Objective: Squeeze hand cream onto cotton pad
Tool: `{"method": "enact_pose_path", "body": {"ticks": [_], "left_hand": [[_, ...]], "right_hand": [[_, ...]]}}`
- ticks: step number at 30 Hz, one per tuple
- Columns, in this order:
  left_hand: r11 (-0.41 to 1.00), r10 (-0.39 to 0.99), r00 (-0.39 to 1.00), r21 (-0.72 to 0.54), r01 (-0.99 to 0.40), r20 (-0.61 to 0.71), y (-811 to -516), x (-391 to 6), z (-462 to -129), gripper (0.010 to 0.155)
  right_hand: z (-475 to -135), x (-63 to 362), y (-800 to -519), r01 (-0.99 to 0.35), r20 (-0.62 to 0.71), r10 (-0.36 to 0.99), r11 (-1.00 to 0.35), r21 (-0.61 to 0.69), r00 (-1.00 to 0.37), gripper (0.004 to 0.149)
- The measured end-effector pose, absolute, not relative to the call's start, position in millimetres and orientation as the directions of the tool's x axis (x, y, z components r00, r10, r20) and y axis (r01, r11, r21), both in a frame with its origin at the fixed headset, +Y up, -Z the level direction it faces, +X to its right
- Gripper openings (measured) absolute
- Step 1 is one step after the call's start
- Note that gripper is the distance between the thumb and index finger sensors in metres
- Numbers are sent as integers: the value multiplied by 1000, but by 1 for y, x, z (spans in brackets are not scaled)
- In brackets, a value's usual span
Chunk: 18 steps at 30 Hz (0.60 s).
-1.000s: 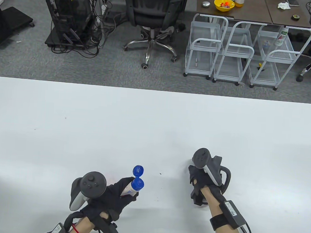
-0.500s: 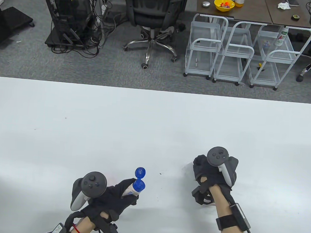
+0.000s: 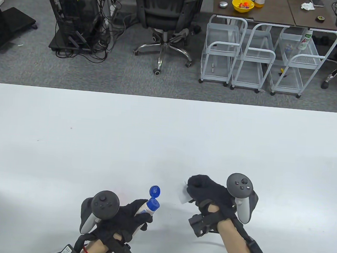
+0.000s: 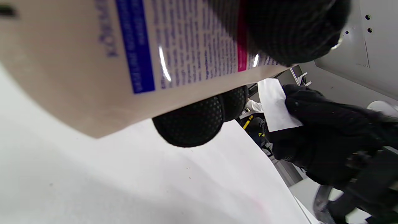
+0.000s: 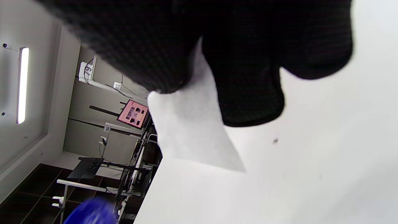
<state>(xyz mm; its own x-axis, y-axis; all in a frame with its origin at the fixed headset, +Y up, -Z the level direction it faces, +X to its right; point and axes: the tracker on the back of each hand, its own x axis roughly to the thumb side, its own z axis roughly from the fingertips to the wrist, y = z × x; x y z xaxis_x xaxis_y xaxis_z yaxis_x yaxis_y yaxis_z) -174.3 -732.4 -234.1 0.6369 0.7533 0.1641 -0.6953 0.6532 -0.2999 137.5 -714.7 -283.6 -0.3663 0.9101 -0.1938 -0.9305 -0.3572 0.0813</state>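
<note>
My left hand (image 3: 130,216) grips a beige hand cream tube (image 3: 147,207) near the table's front edge. Its blue flip cap (image 3: 155,191) stands open, and the nozzle end points up and to the right. The tube's printed label fills the left wrist view (image 4: 130,56). My right hand (image 3: 207,190) pinches a white square cotton pad (image 3: 184,194) and holds it off the table, a short way right of the tube's cap. The pad shows in the left wrist view (image 4: 275,105) and in the right wrist view (image 5: 192,137), pinched between my gloved fingers (image 5: 248,93).
The white table (image 3: 167,138) stretches away in front of both hands. Beyond its far edge are an office chair (image 3: 167,19), a computer tower (image 3: 72,15) and white wire carts (image 3: 259,57) on grey carpet.
My right hand lifted the cotton pad off the table and moved left and nearer, toward the tube. My left hand shifted slightly right with the tube.
</note>
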Motion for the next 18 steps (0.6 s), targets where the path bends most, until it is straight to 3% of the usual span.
{"method": "enact_pose_path", "body": {"ticks": [6, 18], "left_hand": [[720, 692, 696, -247, -649, 191, -728, -170, -231, 59], [769, 633, 756, -241, -592, 165, -730, -164, -231, 54]], "right_hand": [[-265, 106, -711, -918, -112, 913, -384, 96, -393, 38], [-252, 88, -706, -900, 5, 906, -422, 108, -424, 39]]}}
